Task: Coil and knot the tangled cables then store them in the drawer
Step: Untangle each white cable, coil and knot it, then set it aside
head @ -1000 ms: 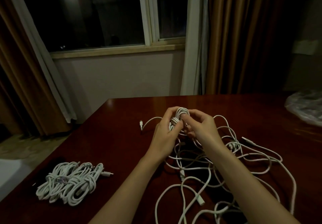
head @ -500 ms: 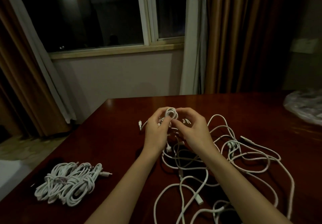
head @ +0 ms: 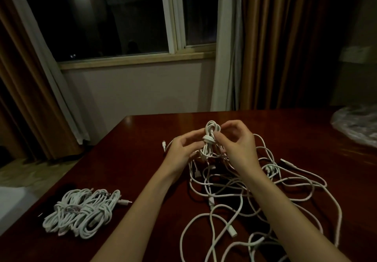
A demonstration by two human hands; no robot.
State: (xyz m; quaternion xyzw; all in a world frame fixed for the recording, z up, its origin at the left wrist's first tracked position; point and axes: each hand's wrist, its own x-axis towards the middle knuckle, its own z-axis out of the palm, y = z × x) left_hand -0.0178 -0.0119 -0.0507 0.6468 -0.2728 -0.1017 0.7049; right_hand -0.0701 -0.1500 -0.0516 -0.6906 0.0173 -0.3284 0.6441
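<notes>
A small coiled white cable (head: pixel 210 137) stands upright between both hands above the table, a wrap of cable around its middle. My left hand (head: pixel 181 151) pinches its lower left side. My right hand (head: pixel 237 145) pinches it at the wrap with thumb and forefinger. Below and to the right, a tangle of loose white cables (head: pixel 255 196) sprawls over the dark wooden table (head: pixel 142 159). A pile of several coiled, knotted white cables (head: pixel 81 210) lies at the near left. No drawer is in view.
A crumpled clear plastic bag (head: pixel 355 125) lies at the table's far right edge. Beyond the table are a window (head: pixel 122 17) and brown curtains (head: pixel 285 37). The table's left edge drops to the floor.
The coil now stands more upright and stretched, with the wrap showing around its middle. Both hands have shifted a little around it. The view has moved slightly.
</notes>
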